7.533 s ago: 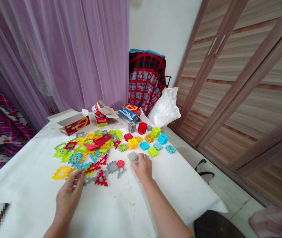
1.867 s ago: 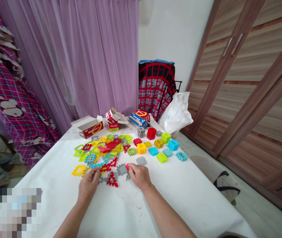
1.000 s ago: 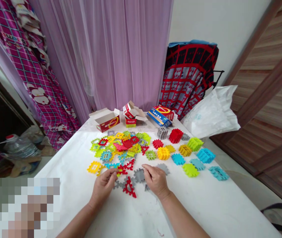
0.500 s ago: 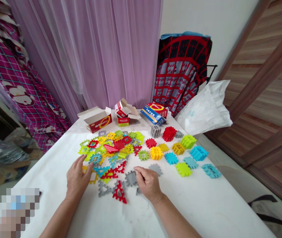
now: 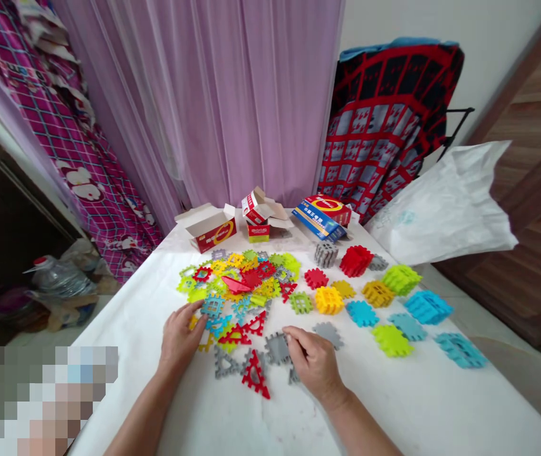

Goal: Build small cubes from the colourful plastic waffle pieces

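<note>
My left hand point(image 5: 181, 337) rests at the near left edge of the pile of interlocking plastic tiles, its thumb and fingers apart. Its fingertips are at the left side of a blue square window tile point(image 5: 212, 306); whether they touch it I cannot tell. My right hand point(image 5: 317, 362) is curled, with thumb and forefinger at the right edge of a grey square tile point(image 5: 277, 348). Another grey tile point(image 5: 328, 334) lies just beyond that hand, and part of a grey piece shows beneath it. A red triangle tile point(image 5: 255, 375) and a grey triangle tile point(image 5: 225, 363) lie between my hands.
Stacks of matching tiles stand on the right, among them red point(image 5: 356, 260), yellow point(image 5: 329, 300) and blue point(image 5: 428, 307). Opened cardboard boxes point(image 5: 213, 234) line the white table's far edge. A white bag point(image 5: 446, 202) stands at the far right.
The view has turned left, so everything sits farther right in the picture. My left fingertips have come closer to the blue window tile. My right hand stays at the grey tile.
</note>
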Motion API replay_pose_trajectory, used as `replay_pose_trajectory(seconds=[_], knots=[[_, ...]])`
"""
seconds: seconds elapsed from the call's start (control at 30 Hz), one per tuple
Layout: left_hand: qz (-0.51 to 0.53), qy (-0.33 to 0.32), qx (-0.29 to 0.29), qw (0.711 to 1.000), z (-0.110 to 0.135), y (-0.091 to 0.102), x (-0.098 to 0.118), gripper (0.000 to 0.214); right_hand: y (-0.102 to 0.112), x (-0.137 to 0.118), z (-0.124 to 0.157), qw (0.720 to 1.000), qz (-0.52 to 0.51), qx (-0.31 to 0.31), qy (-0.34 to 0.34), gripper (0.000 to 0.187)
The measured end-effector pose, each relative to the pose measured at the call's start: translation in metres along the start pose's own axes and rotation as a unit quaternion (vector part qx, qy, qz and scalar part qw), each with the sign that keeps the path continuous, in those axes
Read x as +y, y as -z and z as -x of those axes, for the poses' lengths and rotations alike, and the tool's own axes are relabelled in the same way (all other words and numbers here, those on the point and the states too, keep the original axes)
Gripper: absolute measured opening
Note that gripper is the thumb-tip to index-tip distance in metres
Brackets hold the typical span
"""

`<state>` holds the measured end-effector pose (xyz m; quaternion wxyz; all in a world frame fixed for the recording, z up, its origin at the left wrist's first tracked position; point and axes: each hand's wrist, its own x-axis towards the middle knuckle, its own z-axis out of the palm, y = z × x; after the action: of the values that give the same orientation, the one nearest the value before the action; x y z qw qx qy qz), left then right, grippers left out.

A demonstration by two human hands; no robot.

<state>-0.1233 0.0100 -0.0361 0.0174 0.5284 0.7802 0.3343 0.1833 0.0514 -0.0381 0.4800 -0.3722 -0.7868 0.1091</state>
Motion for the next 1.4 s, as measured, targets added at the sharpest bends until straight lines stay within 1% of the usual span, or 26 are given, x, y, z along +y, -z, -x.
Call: replay_pose_trajectory(seconds=[0.17,0.33,0.43,0.53,0.63,0.73,0.83,1.0,1.07,1.13,1.2,1.3,1.33,1.4], knots=[[0.036,0.005,0.007,0.999,0.004,0.004,0.003,0.043,0.001,0.002,0.002,1.0,-0.001,0.002,0.014,0.026],[0.134,0.015,0.04,0.99,0.009,0.008,0.012,0.036,0.003,0.001,0.001,1.0,0.005,0.005,0.026,0.026],[0.164,0.022,0.049,0.985,0.011,0.009,0.016,0.03,0.004,-0.001,0.0,0.999,0.005,0.006,0.037,0.026],[0.184,0.052,0.063,0.98,0.012,0.011,0.021,0.031,0.004,-0.001,0.0,0.999,0.007,0.005,0.043,0.026],[0.222,0.097,0.069,0.968,0.016,0.012,0.031,0.037,0.004,0.0,0.001,0.999,0.008,0.005,0.042,0.025],[0.277,0.133,0.038,0.951,0.019,0.012,0.05,0.044,0.003,-0.001,0.001,0.999,0.0,0.009,0.038,0.024],[0.333,0.161,-0.022,0.929,0.025,0.005,0.075,0.052,0.004,-0.002,0.0,0.999,-0.019,0.01,0.025,0.022],[0.401,0.187,-0.13,0.887,0.042,-0.013,0.117,0.058,0.006,-0.005,-0.002,0.996,-0.084,-0.006,-0.041,0.026],[0.426,0.198,-0.165,0.867,0.05,-0.018,0.127,0.056,0.006,-0.006,-0.003,0.991,-0.11,-0.008,-0.07,0.025],[0.442,0.208,-0.191,0.851,0.056,-0.021,0.133,0.055,0.006,-0.008,-0.002,0.987,-0.13,-0.005,-0.096,0.023],[0.439,0.204,-0.209,0.85,0.06,-0.022,0.134,0.053,0.004,-0.011,-0.001,0.982,-0.147,-0.001,-0.119,0.021],[0.418,0.172,-0.231,0.862,0.064,-0.023,0.131,0.05,0.001,-0.014,0.0,0.975,-0.166,-0.007,-0.15,0.019],[0.411,0.155,-0.232,0.868,0.065,-0.022,0.129,0.048,0.0,-0.015,0.0,0.973,-0.17,-0.011,-0.158,0.019],[0.396,0.116,-0.217,0.885,0.065,-0.02,0.125,0.044,0.001,-0.015,-0.001,0.972,-0.172,-0.012,-0.159,0.02]])
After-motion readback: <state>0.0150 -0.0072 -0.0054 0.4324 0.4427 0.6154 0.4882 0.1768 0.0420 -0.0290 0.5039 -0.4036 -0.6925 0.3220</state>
